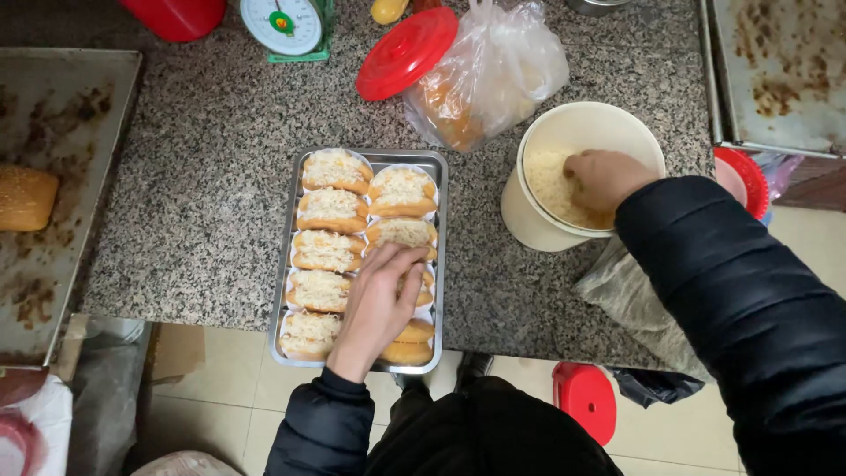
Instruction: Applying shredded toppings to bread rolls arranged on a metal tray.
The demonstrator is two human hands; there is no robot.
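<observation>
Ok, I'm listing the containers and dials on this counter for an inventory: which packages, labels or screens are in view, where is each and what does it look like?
Scale: top edge, round white dial, green body.
Bag: top centre, clear crumpled plastic, orange-brown food inside.
Lid: leaning on the bag's left, round, red.
Tub: right of the tray, round, cream, holding pale shreds; right hand inside.
Buns: in white paper liners; left hand on them.
No screens.

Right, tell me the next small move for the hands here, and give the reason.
Probably lift the right hand out of the white bucket with a pinch of shreds and bring it to the tray: the bun nearest the person looks bare, and the left hand rests on the bun beside it.
</observation>
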